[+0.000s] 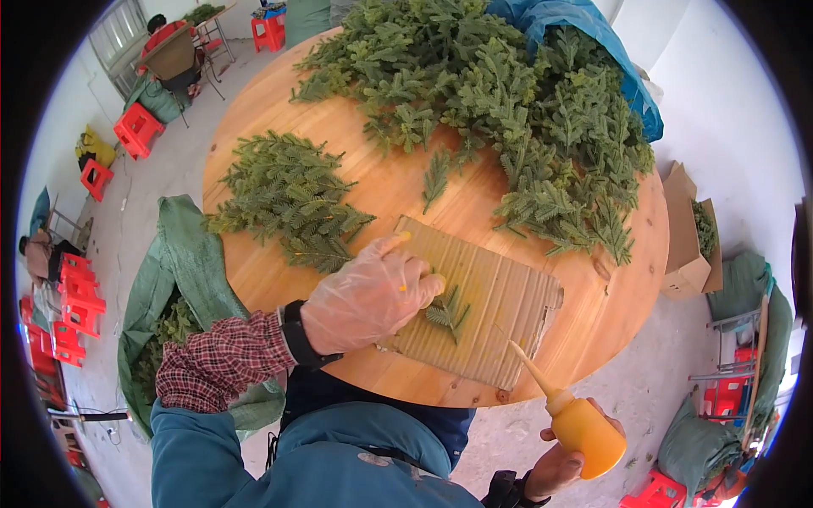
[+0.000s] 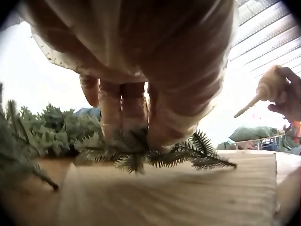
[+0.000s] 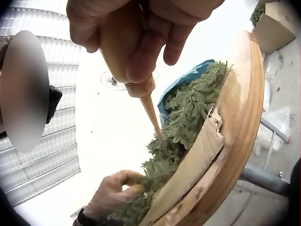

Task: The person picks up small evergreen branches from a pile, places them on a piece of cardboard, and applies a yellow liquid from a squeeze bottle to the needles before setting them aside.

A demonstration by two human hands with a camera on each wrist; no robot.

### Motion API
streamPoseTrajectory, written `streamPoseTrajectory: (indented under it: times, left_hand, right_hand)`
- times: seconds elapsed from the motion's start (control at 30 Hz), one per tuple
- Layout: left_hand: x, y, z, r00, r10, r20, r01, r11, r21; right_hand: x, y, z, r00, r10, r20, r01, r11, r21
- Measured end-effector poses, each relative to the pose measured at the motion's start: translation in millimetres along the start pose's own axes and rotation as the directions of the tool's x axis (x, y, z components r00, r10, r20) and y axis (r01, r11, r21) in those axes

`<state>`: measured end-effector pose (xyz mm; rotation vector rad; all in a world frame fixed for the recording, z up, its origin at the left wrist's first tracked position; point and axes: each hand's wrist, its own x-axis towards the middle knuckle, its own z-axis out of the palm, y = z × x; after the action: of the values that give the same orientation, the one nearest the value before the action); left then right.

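My left hand (image 1: 368, 296), in a thin clear plastic glove, pinches a small green fir sprig (image 1: 446, 315) low over a piece of corrugated cardboard (image 1: 500, 288). In the left wrist view the sprig (image 2: 202, 153) spreads out beneath the fingertips, its bare stem end pointing right. Yellow smears mark the glove and the cardboard. Off the table's near right edge, my right hand (image 1: 563, 470) grips a yellow squeeze bottle (image 1: 589, 436) with a long thin nozzle tilted up toward the cardboard. The right wrist view shows the fingers wrapped round the bottle (image 3: 123, 47).
A large heap of fir sprigs (image 1: 474, 93) spills from a blue bag (image 1: 584, 25) across the round wooden table (image 1: 584, 339). A smaller pile (image 1: 284, 190) lies left of the cardboard, and one loose sprig (image 1: 436, 178) behind it. A green sack (image 1: 186, 229) stands at the table's left.
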<state>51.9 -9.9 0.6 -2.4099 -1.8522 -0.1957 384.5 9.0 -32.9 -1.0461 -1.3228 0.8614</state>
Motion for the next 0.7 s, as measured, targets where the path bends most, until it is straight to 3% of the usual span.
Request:
streamPoseTrajectory:
  times: [0.13, 0.2, 0.33, 0.37, 0.43, 0.6, 0.7]
  left_hand:
    - [-18, -12, -42, 0.983, -0.047, -0.179, 0.087, 0.971, 0.224]
    - [-28, -29, -67, 0.849, -0.120, -0.515, 0.341, 0.868, 0.361]
    - [-62, -78, -66, 0.803, -0.179, -0.569, 0.462, 0.791, 0.402]
    - [-75, -92, -48, 0.842, -0.334, -0.424, 0.486, 0.811, 0.326]
    - [-89, -111, -24, 0.826, -0.560, -0.067, 0.562, 0.808, 0.177]
    - [-83, -108, -73, 0.865, -0.476, -0.159, 0.489, 0.871, 0.054]
    - [-74, -113, -96, 0.849, -0.392, -0.355, 0.459, 0.879, 0.127]
  right_hand:
    - [-2, -5, -1, 0.993, -0.016, 0.116, 0.014, 1.000, 0.020]
    - [-4, 0, -1, 0.992, -0.031, 0.125, 0.025, 0.999, 0.049]
    - [-4, 9, 1, 0.990, -0.052, 0.130, 0.044, 0.997, 0.069]
    - [-4, 11, 1, 0.989, -0.043, 0.141, 0.034, 0.997, 0.067]
    - [-5, 18, 0, 0.988, -0.044, 0.147, 0.034, 0.997, 0.065]
    - [-13, 44, -12, 0.995, -0.060, 0.085, 0.060, 0.998, -0.008]
    - [-10, 47, -17, 0.993, -0.021, 0.117, 0.026, 0.999, -0.036]
